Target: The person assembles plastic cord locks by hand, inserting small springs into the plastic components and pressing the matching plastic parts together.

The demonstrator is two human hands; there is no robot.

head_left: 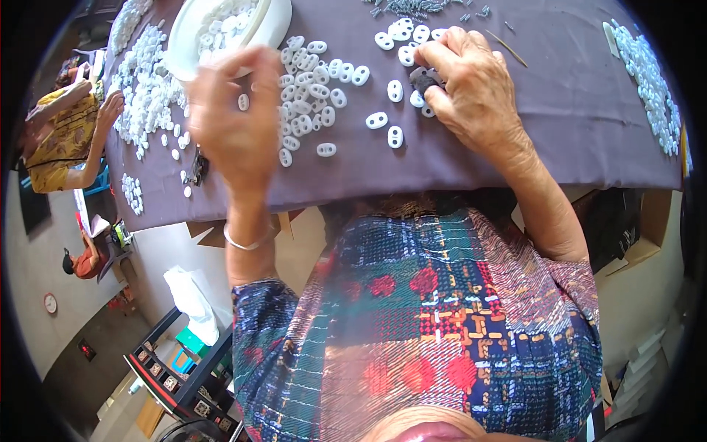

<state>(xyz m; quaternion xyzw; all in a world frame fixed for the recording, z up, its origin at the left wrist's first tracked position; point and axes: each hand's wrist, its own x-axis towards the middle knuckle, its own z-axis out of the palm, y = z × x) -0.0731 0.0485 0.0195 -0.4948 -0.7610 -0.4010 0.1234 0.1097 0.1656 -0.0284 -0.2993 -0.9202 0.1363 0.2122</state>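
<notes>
Landmark: one tub (278, 26), white, part-filled, set on my dark surface (589, 132)

Step in hand (my judgement): handling small white two-holed pieces (318, 90) singly or a few at a time; most lie loose just right of the tub and a little nearer me, others scattered further right of it

Next move (my judgement): calls for my left hand (236, 129) to settle its fingers on a single piece, and for my right hand (471, 88) to hold steady among the scattered ones

Left hand, one: blurred, in front of the tub's near side, hiding part of it; forearm upright from my side, fingers pointing away from me and bent toward the thumb; one piece shows in the gap between; whether gripped or lying beyond, I am unable to say

Right hand, one: well right of the tub, low over the pieces, back of the hand uppermost, forearm slanting in from the right; fingers curled and narrow about a dark thing (426, 76); whether pinched or worn on a finger, I am unable to say

Sundries: heap (147, 88), small and white, left of the tub; springs (412, 9), grey, right of the tub at the far side; stick (508, 48), thin, right of the tub past my right hand; clear parts (646, 85), farthest right of the tub
</notes>
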